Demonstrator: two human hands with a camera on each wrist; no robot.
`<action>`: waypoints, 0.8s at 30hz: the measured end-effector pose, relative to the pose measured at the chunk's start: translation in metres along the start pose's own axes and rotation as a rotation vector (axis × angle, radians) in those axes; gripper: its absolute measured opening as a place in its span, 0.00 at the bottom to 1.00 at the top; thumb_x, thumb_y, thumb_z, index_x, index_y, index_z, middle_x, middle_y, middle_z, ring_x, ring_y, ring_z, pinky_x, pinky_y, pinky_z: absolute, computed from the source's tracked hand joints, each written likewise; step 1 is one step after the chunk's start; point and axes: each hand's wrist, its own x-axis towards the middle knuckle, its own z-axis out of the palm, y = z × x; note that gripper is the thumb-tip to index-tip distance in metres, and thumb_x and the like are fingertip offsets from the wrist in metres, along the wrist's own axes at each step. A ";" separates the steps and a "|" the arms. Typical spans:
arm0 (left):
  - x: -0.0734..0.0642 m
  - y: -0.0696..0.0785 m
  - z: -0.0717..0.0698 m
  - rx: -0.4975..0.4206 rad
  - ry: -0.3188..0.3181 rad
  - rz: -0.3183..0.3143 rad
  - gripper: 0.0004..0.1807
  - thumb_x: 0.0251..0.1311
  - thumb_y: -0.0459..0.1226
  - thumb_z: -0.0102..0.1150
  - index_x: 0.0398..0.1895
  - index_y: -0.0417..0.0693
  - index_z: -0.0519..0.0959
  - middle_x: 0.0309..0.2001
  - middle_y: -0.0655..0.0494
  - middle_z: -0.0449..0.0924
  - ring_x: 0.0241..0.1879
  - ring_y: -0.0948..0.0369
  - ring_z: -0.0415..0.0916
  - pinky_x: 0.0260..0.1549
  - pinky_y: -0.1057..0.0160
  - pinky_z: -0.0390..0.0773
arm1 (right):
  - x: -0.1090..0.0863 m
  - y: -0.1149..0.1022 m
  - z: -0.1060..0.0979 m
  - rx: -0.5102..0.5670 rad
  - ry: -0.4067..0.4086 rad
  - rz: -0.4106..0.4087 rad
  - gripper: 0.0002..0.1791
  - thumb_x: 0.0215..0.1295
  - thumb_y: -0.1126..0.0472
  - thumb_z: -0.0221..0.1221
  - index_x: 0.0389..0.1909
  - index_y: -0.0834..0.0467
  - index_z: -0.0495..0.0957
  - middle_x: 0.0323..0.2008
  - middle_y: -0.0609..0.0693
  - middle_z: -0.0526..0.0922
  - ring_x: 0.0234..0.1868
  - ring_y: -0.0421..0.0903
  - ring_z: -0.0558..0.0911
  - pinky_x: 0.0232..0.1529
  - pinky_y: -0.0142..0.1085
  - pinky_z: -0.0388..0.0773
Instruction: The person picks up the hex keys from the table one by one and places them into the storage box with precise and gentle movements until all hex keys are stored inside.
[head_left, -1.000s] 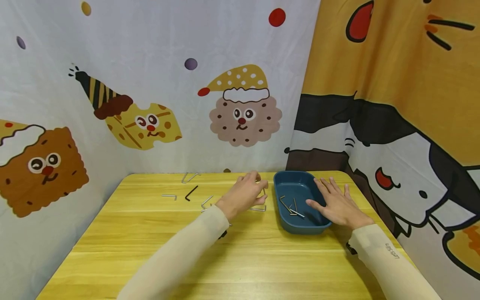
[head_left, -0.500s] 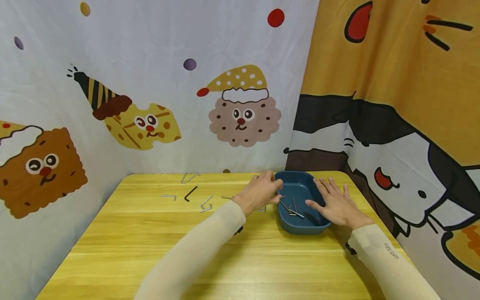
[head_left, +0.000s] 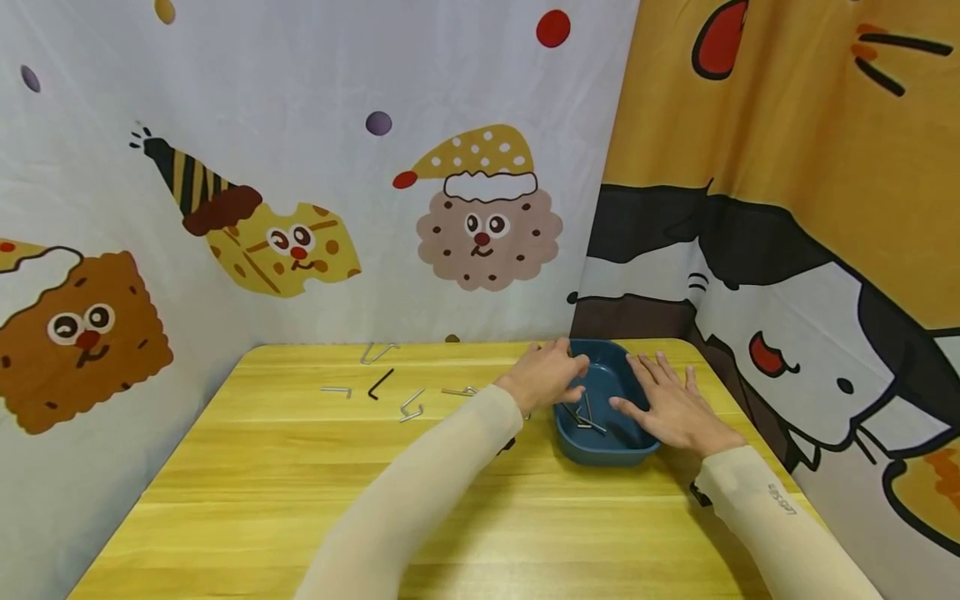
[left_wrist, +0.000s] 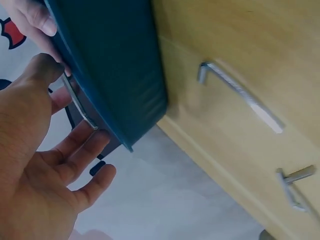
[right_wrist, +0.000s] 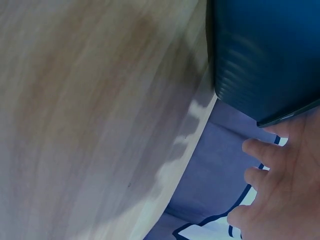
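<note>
My left hand is over the left side of a dark blue plastic bin. In the left wrist view, a silver hex key is pinched between its thumb and fingers, just above the bin's rim. Several other hex keys lie on the bin floor, partly covered by the left hand in the head view. My right hand rests on the bin's right rim with fingers spread and straight; the right wrist view shows its fingers beside the bin's outer wall.
On the wooden table, left of the bin, lie a black hex key and several silver ones, among them a short key and one by the left sleeve. A printed curtain hangs right behind the table's far edge.
My left hand has moved right, from the table beside the bin to over its left side, carrying the hex key. The right hand has stayed at the right rim.
</note>
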 end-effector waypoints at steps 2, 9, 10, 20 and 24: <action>0.006 0.003 -0.003 0.012 -0.019 0.001 0.19 0.86 0.60 0.64 0.67 0.66 0.87 0.63 0.56 0.84 0.62 0.57 0.85 0.68 0.47 0.88 | 0.000 0.000 -0.001 -0.004 0.003 -0.003 0.59 0.86 0.22 0.52 0.97 0.60 0.51 0.94 0.71 0.54 0.95 0.79 0.46 0.85 0.88 0.33; 0.059 -0.001 0.033 0.046 -0.102 -0.018 0.20 0.84 0.66 0.61 0.68 0.75 0.85 0.66 0.60 0.84 0.64 0.58 0.85 0.69 0.49 0.87 | -0.001 0.001 0.000 -0.004 -0.005 -0.002 0.59 0.86 0.21 0.51 0.97 0.59 0.50 0.94 0.71 0.53 0.95 0.79 0.45 0.85 0.88 0.32; 0.063 0.000 0.036 0.056 -0.117 -0.027 0.21 0.84 0.67 0.60 0.68 0.77 0.84 0.67 0.60 0.83 0.65 0.58 0.84 0.70 0.49 0.86 | -0.001 0.001 0.000 -0.004 -0.007 -0.001 0.59 0.86 0.21 0.51 0.97 0.59 0.50 0.94 0.71 0.53 0.95 0.78 0.45 0.85 0.88 0.31; 0.035 0.030 -0.007 0.083 -0.153 -0.089 0.26 0.87 0.62 0.59 0.81 0.74 0.80 0.78 0.56 0.78 0.79 0.53 0.77 0.83 0.43 0.78 | 0.000 0.001 0.000 -0.006 -0.005 -0.007 0.58 0.87 0.22 0.51 0.97 0.59 0.50 0.94 0.71 0.52 0.95 0.78 0.44 0.86 0.88 0.33; 0.031 0.029 -0.007 0.087 -0.139 -0.077 0.31 0.88 0.64 0.56 0.85 0.69 0.77 0.82 0.53 0.75 0.81 0.51 0.76 0.82 0.42 0.79 | -0.001 0.002 0.000 -0.009 -0.007 -0.002 0.58 0.86 0.22 0.51 0.97 0.59 0.50 0.94 0.71 0.52 0.95 0.78 0.44 0.86 0.88 0.33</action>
